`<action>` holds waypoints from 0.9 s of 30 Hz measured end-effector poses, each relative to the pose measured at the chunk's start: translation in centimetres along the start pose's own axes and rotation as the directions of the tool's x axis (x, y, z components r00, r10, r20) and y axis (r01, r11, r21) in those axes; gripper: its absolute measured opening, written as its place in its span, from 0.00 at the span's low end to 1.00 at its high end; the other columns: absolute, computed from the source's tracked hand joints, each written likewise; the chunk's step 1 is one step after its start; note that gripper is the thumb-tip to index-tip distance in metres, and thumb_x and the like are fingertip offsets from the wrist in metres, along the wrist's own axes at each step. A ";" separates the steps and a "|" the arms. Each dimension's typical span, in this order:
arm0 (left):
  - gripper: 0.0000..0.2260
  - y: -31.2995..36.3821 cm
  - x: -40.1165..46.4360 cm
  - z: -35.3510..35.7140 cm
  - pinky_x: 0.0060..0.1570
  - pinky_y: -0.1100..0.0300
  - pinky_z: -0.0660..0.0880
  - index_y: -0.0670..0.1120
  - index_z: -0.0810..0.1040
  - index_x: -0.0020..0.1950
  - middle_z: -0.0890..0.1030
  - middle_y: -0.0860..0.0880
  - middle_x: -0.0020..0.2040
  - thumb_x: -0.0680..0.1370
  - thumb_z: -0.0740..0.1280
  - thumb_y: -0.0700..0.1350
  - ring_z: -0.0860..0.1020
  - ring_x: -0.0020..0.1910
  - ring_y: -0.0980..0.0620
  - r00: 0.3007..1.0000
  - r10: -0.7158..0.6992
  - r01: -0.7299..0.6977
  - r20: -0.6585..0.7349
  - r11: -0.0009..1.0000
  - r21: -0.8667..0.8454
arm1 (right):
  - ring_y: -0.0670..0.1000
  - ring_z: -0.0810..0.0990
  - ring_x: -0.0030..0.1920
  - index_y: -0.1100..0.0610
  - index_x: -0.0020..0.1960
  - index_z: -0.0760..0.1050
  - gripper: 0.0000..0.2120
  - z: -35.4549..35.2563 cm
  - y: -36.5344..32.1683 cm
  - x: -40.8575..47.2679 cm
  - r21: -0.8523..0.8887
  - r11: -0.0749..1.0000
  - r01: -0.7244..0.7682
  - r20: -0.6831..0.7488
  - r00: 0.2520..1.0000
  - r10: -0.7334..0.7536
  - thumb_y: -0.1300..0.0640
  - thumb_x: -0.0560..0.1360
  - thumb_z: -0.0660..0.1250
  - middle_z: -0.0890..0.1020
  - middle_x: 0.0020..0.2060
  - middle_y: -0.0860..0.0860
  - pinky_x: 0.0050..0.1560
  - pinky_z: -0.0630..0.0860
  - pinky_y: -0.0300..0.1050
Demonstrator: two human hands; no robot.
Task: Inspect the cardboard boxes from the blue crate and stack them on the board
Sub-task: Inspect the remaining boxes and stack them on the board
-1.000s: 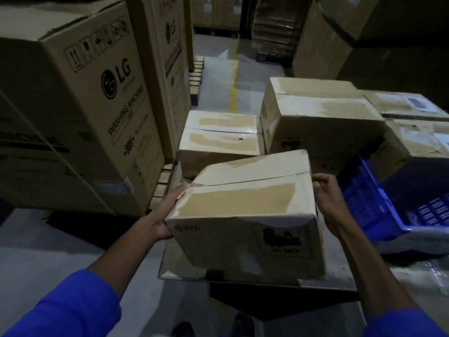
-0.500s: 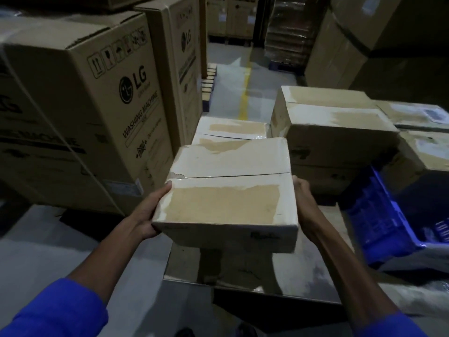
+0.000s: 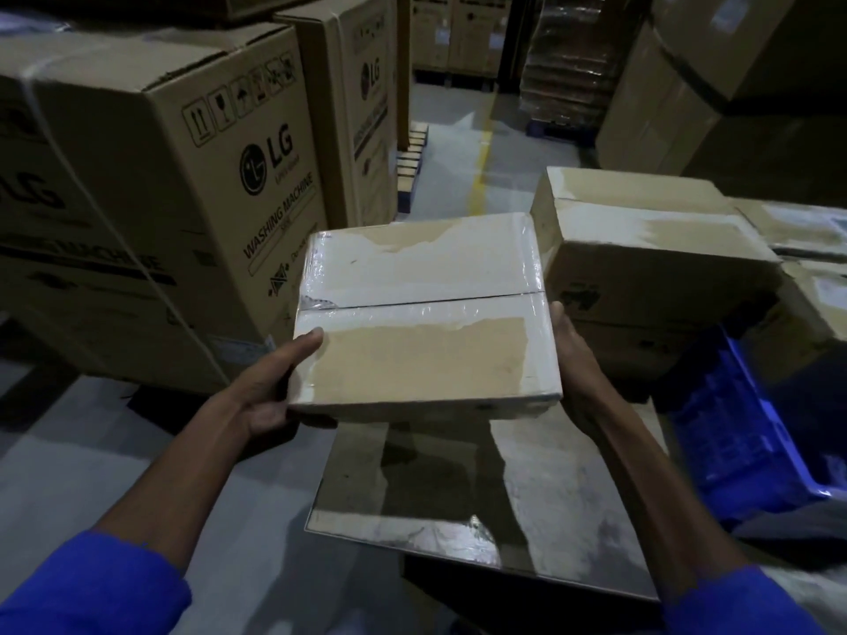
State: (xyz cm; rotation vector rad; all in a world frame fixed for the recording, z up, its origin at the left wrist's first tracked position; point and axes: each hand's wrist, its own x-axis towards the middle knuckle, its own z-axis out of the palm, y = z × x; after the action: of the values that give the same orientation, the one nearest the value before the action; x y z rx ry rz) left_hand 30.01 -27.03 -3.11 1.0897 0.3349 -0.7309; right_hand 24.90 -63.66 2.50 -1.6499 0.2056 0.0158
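Note:
A taped cardboard box (image 3: 421, 313) is held level in the air above the board (image 3: 458, 488), its top face toward me. My left hand (image 3: 270, 387) grips its left near corner, thumb on top and fingers under. My right hand (image 3: 573, 355) holds the right side, fingers hidden behind the box. A larger cardboard box (image 3: 641, 249) stands on the board's far right. The blue crate (image 3: 733, 433) sits at the right edge with more boxes (image 3: 806, 291) in and above it. An earlier-seen box on the far side of the board is hidden behind the held one.
Tall washing-machine cartons (image 3: 160, 199) wall off the left, with another carton (image 3: 353, 107) behind. A grey floor aisle with a yellow line (image 3: 481, 162) runs ahead between pallets. Large cartons (image 3: 733, 84) stand at the back right. Bare floor lies at the lower left.
The box has gone from tilted with its front face showing to level and higher, carried forward over the board, now covering the small box behind. My left thumb has moved onto its top.

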 end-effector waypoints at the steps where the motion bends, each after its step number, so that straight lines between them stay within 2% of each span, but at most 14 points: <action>1: 0.41 0.4 0.5 -0.1 0.68 0.31 0.66 0.49 0.80 0.70 0.81 0.41 0.61 0.59 0.85 0.58 0.79 0.59 0.38 1.000 0.019 -0.019 -0.015 1.000 -0.004 | 0.53 0.85 0.57 0.46 0.60 0.75 0.27 0.2 -0.1 0.4 0.012 1.000 0.002 -0.019 1.000 -0.002 0.28 0.73 0.57 0.83 0.60 0.55 0.51 0.82 0.47; 3: 0.41 1.7 1.4 -0.1 0.69 0.28 0.60 0.48 0.79 0.70 0.79 0.40 0.62 0.61 0.83 0.61 0.76 0.61 0.38 0.997 0.050 -0.050 -0.055 0.999 0.014 | 0.59 0.82 0.61 0.48 0.62 0.71 0.30 0.5 -0.2 1.4 0.018 1.000 -0.014 -0.064 0.998 0.016 0.27 0.72 0.57 0.78 0.65 0.60 0.51 0.82 0.50; 5: 0.35 3.6 2.2 0.3 0.67 0.29 0.62 0.50 0.83 0.66 0.80 0.41 0.59 0.63 0.81 0.64 0.75 0.59 0.39 0.996 0.061 -0.056 -0.061 0.995 0.081 | 0.62 0.82 0.63 0.54 0.67 0.72 0.33 0.6 -0.4 2.3 0.072 0.997 0.020 -0.072 0.997 -0.015 0.30 0.76 0.55 0.79 0.65 0.61 0.57 0.83 0.56; 6: 0.31 4.6 2.5 0.5 0.66 0.29 0.63 0.50 0.84 0.62 0.82 0.43 0.56 0.65 0.79 0.65 0.78 0.56 0.40 0.996 0.072 -0.065 -0.049 0.989 0.129 | 0.61 0.82 0.64 0.55 0.71 0.73 0.34 0.6 -0.5 2.8 0.108 0.994 0.027 -0.066 0.998 -0.020 0.31 0.78 0.54 0.81 0.65 0.60 0.60 0.82 0.58; 8: 0.21 6.6 2.8 1.0 0.64 0.29 0.68 0.50 0.84 0.59 0.85 0.46 0.49 0.72 0.72 0.62 0.83 0.48 0.44 0.992 0.123 -0.119 -0.009 0.974 0.195 | 0.57 0.79 0.69 0.51 0.75 0.72 0.36 0.8 -1.0 3.7 0.150 0.988 0.016 -0.064 0.998 -0.007 0.28 0.78 0.57 0.80 0.69 0.55 0.68 0.76 0.62; 10: 0.17 8.6 3.1 1.3 0.59 0.29 0.74 0.52 0.82 0.60 0.86 0.48 0.49 0.76 0.67 0.60 0.84 0.48 0.45 0.985 0.173 -0.173 0.022 0.956 0.235 | 0.56 0.73 0.75 0.46 0.77 0.71 0.40 0.7 -1.2 4.9 0.166 0.986 0.003 -0.058 0.998 0.007 0.25 0.73 0.65 0.76 0.74 0.53 0.74 0.69 0.67; 12: 0.19 10.9 3.9 1.0 0.57 0.28 0.76 0.54 0.81 0.63 0.86 0.48 0.55 0.75 0.69 0.60 0.82 0.56 0.42 0.980 0.195 -0.197 0.033 0.942 0.272 | 0.58 0.75 0.73 0.50 0.77 0.71 0.35 1.6 -1.4 6.5 0.207 0.978 0.009 -0.084 0.996 0.009 0.34 0.75 0.69 0.77 0.72 0.55 0.71 0.73 0.66; 14: 0.19 12.6 5.1 0.8 0.55 0.29 0.78 0.57 0.80 0.65 0.83 0.47 0.62 0.76 0.70 0.60 0.78 0.62 0.39 0.976 0.216 -0.209 0.011 0.929 0.304 | 0.62 0.80 0.67 0.55 0.76 0.70 0.28 2.7 -1.9 7.6 0.244 0.969 0.028 -0.159 0.987 0.012 0.46 0.80 0.68 0.81 0.67 0.58 0.64 0.79 0.61; 17: 0.16 14.2 6.4 1.2 0.55 0.32 0.79 0.58 0.76 0.69 0.80 0.48 0.64 0.82 0.66 0.57 0.76 0.63 0.38 0.963 0.269 -0.247 -0.009 0.899 0.361 | 0.62 0.81 0.63 0.58 0.76 0.66 0.23 4.3 -2.5 9.0 0.239 0.969 0.066 -0.282 0.959 0.004 0.55 0.83 0.65 0.81 0.63 0.59 0.58 0.82 0.59; 20: 0.16 14.8 7.5 1.7 0.52 0.34 0.81 0.59 0.74 0.71 0.78 0.49 0.65 0.83 0.64 0.55 0.75 0.63 0.39 0.954 0.300 -0.278 0.001 0.884 0.376 | 0.62 0.81 0.63 0.57 0.69 0.73 0.14 5.1 -2.8 10.4 0.190 0.978 0.084 -0.383 0.924 -0.005 0.57 0.84 0.63 0.81 0.60 0.58 0.64 0.78 0.62; 24: 0.19 15.4 8.8 2.9 0.59 0.28 0.74 0.61 0.69 0.76 0.74 0.48 0.71 0.85 0.62 0.51 0.70 0.69 0.41 0.938 0.346 -0.320 0.000 0.869 0.378 | 0.55 0.83 0.59 0.55 0.64 0.77 0.11 5.7 -3.7 12.2 -0.038 0.989 0.146 -0.529 0.836 -0.144 0.55 0.83 0.67 0.82 0.53 0.49 0.62 0.81 0.60; 27: 0.20 15.9 9.5 4.0 0.61 0.23 0.69 0.63 0.68 0.77 0.71 0.47 0.75 0.85 0.61 0.50 0.67 0.73 0.41 0.926 0.377 -0.345 -0.001 0.849 0.399 | 0.51 0.81 0.55 0.54 0.62 0.78 0.08 5.7 -4.2 13.2 -0.109 0.974 0.201 -0.559 0.798 -0.227 0.56 0.84 0.66 0.81 0.49 0.44 0.62 0.80 0.61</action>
State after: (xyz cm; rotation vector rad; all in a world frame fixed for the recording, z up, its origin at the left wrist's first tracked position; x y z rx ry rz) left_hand 47.32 -29.93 3.95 1.5180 0.0386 -0.4216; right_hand 39.12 -59.37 4.35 -1.6771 0.4739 -0.6627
